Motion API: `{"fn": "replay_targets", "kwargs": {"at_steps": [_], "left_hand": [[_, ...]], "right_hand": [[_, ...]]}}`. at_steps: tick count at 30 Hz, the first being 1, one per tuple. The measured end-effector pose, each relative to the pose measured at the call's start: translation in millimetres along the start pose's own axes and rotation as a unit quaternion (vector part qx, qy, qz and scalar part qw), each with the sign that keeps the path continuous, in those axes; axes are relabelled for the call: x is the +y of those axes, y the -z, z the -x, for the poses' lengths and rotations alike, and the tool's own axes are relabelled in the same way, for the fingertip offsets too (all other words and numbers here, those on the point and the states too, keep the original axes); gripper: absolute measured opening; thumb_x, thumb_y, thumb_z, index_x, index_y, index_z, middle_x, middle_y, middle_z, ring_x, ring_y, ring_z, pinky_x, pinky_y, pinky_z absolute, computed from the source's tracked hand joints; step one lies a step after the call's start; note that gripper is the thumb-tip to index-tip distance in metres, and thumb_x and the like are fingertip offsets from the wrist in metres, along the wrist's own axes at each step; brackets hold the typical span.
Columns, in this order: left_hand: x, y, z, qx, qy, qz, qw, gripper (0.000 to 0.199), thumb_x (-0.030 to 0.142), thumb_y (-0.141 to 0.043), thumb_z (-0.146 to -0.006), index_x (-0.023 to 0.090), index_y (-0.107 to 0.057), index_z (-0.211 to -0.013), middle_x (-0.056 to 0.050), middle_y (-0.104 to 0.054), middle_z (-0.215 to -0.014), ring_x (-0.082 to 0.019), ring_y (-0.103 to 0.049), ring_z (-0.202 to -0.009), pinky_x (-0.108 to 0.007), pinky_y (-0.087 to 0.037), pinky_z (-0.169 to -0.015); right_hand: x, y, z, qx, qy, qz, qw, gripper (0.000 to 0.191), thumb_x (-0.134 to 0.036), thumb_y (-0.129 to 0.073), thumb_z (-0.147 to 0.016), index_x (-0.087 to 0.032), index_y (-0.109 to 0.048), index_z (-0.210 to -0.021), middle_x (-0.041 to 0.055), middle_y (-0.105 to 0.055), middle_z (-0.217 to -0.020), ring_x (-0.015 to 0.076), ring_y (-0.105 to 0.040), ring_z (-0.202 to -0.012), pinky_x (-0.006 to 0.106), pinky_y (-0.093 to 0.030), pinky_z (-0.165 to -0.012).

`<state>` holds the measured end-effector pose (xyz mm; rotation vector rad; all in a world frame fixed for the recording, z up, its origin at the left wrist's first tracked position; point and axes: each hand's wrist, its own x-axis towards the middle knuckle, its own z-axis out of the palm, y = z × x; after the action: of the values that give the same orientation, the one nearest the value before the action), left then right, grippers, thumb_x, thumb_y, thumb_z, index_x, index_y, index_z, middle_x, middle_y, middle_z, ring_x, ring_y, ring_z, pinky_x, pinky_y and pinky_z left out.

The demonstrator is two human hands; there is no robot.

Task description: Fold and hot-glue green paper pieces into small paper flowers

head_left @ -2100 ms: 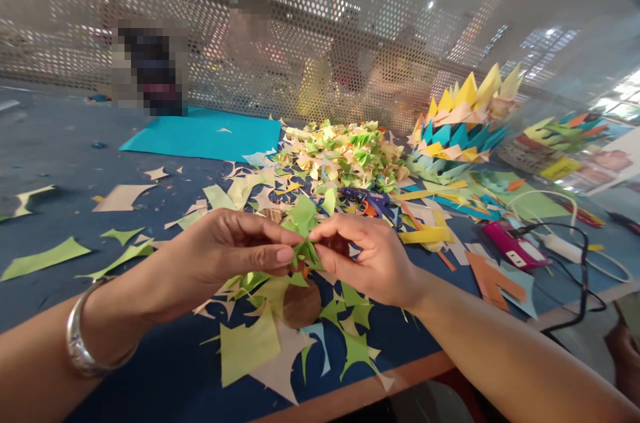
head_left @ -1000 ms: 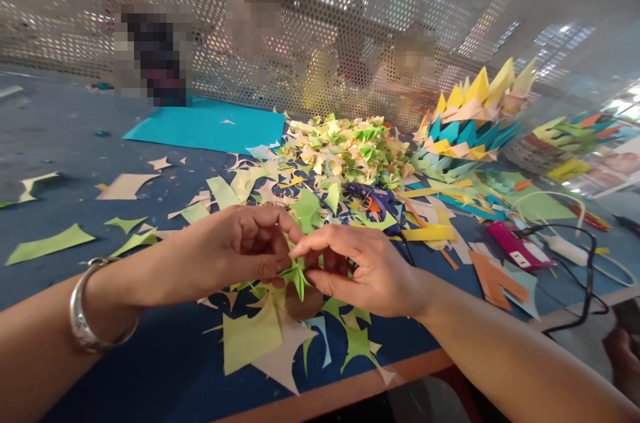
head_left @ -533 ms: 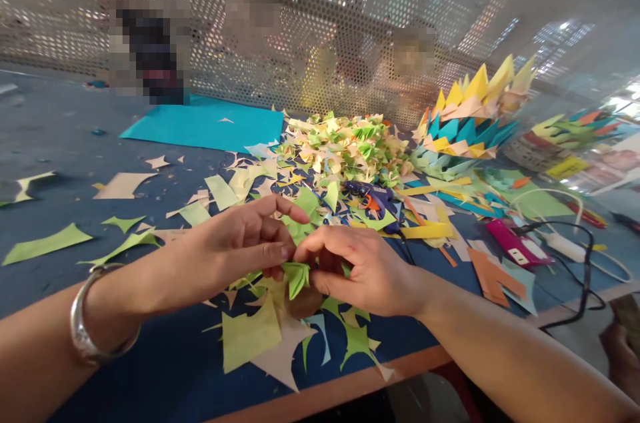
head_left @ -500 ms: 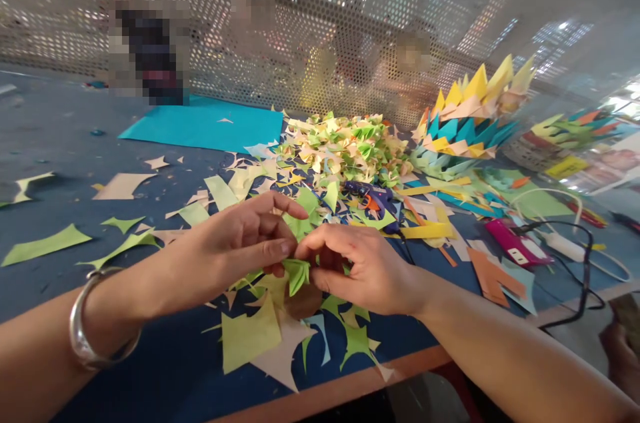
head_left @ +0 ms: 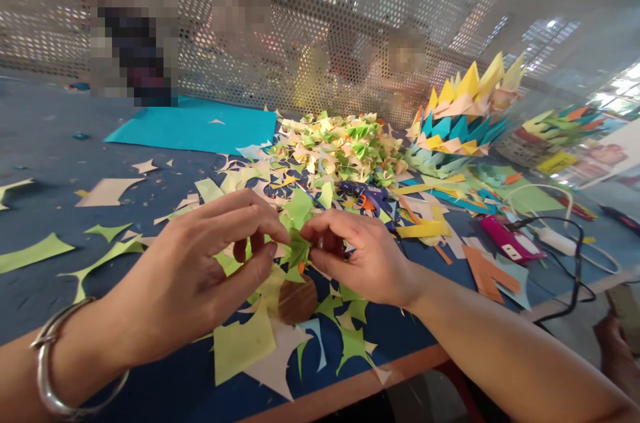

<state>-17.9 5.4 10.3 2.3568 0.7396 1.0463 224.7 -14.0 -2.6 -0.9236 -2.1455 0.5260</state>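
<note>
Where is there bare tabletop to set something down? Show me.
Bare blue tabletop shows left of the turquoise sheet, bar a small bit or two, and near the front edge between the bangle and the yellow-green paper. The middle, with its heap and paper scraps, is crowded.

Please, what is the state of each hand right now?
Left hand: open, thumb and forefinger parted beside the folded green paper; contact cannot be told.
Right hand: closed, pinching that paper.
</note>
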Motion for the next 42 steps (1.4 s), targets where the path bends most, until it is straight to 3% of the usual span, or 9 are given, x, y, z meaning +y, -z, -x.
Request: {"fn": "replay_targets", "kwargs": {"at_steps": [9,15,23,34,42], "left_hand": [[2.9,-0.4,0.4,-0.024,0.066,0.002,0.998,0.022,0.023,-0.053,-0.105,0.022,-0.072,-0.095,-0.002,-0.070,-0.094,-0.013,-0.063,-0.073,-0.025,-0.050,-0.066],[-6.0,-4.9,-2.1,-0.062,0.086,0.045,0.993,0.017,0.037,-0.068,-0.097,0.023,-0.068,-0.088,0.000,-0.069,-0.084,-0.013,-0.062,-0.066,-0.023,-0.051,-0.058],[-8.5,-2.9,-6.5,-0.082,0.137,0.084,0.984,0.015,0.035,-0.071,-0.092,0.024,-0.070,-0.082,0.000,-0.076,-0.075,-0.016,-0.071,-0.064,-0.024,-0.054,-0.059],[-7.3,-4.9,-2.2,-0.064,0.097,0.040,0.992,0.015,0.028,-0.063,-0.095,0.025,-0.076,-0.089,-0.002,-0.079,-0.086,-0.017,-0.076,-0.077,-0.023,-0.057,-0.067],[-14.3,-18.3,0.9,-0.033,0.078,0.044,0.995,0.017,0.023,-0.059,-0.091,0.024,-0.068,-0.077,0.001,-0.070,-0.075,-0.014,-0.068,-0.069,-0.022,-0.054,-0.064]], "right_hand": [[-0.5,0.1,0.0,0.000,0.012,0.008,1.000,0.007,-0.017,-0.063,-0.099,-0.019,-0.069,-0.102,0.0022,-0.073,-0.087,0.0116,-0.063,-0.064,0.026,-0.052,-0.057],[0.5,-0.7,0.3,-0.003,0.009,0.020,1.000,0.008,-0.019,-0.063,-0.099,-0.021,-0.070,-0.102,0.0019,-0.073,-0.087,0.0119,-0.061,-0.063,0.027,-0.051,-0.058],[-1.1,-1.0,0.9,-0.005,0.010,0.022,1.000,0.008,-0.018,-0.064,-0.100,-0.020,-0.072,-0.101,0.0020,-0.074,-0.084,0.0126,-0.060,-0.063,0.027,-0.052,-0.058],[0.6,-2.5,0.9,0.002,0.028,0.026,0.999,0.008,-0.017,-0.066,-0.100,-0.019,-0.072,-0.097,0.0019,-0.074,-0.084,0.0121,-0.063,-0.066,0.026,-0.052,-0.060],[-0.1,-6.1,2.3,-0.001,0.029,0.045,0.999,0.009,-0.018,-0.065,-0.102,-0.020,-0.073,-0.099,0.0034,-0.077,-0.091,0.0116,-0.063,-0.063,0.026,-0.053,-0.058]]}}
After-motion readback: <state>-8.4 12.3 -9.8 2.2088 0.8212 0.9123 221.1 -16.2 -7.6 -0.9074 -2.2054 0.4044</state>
